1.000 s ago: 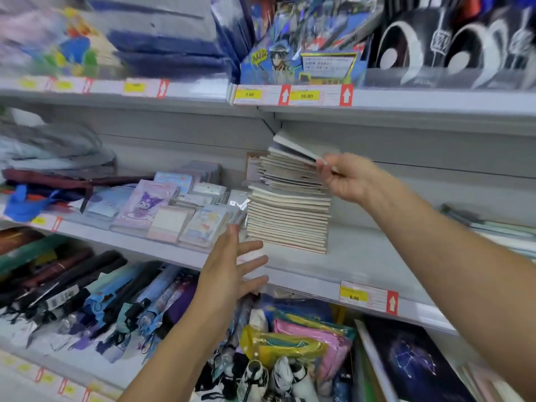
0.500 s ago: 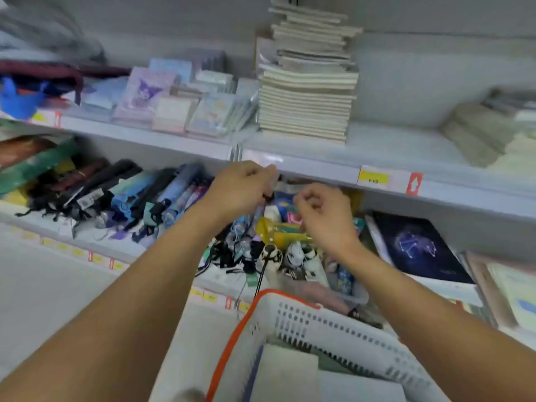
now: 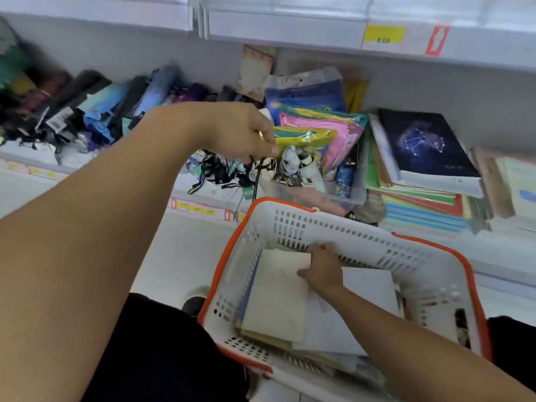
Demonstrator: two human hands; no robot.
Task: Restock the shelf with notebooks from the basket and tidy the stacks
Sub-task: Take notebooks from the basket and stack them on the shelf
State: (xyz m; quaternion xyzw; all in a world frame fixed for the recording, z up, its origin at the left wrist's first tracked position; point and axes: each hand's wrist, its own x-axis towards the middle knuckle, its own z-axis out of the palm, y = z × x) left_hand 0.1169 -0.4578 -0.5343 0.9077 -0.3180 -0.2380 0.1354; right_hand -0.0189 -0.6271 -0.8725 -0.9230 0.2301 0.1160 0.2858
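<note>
A white basket with an orange rim [image 3: 435,248] hangs low in front of me. It holds several notebooks: a cream one [image 3: 275,300] on top at the left and a white one [image 3: 368,288] beside it. My right hand [image 3: 322,268] is inside the basket, with its thumb on the cream cover and its fingers wrapped round the top right corner. My left hand [image 3: 240,132] is raised above the basket, fist closed on a thin black handle [image 3: 254,184] that runs down to the rim. The upper shelf edge [image 3: 290,30] shows at the top, but the notebook stack on it is out of view.
On the lower shelf lie folded umbrellas [image 3: 95,103] at the left, colourful pouches [image 3: 313,123] in the middle, and a dark constellation notebook [image 3: 423,143] on a mixed stack at the right. A yellow price tag [image 3: 383,34] sits on the upper shelf edge. My dark trouser leg [image 3: 159,343] is beside the basket.
My view has dropped from the notebook stack to the basket. My right hand left the stack, came down and took the cream notebook's corner. My left hand closed on the handle.
</note>
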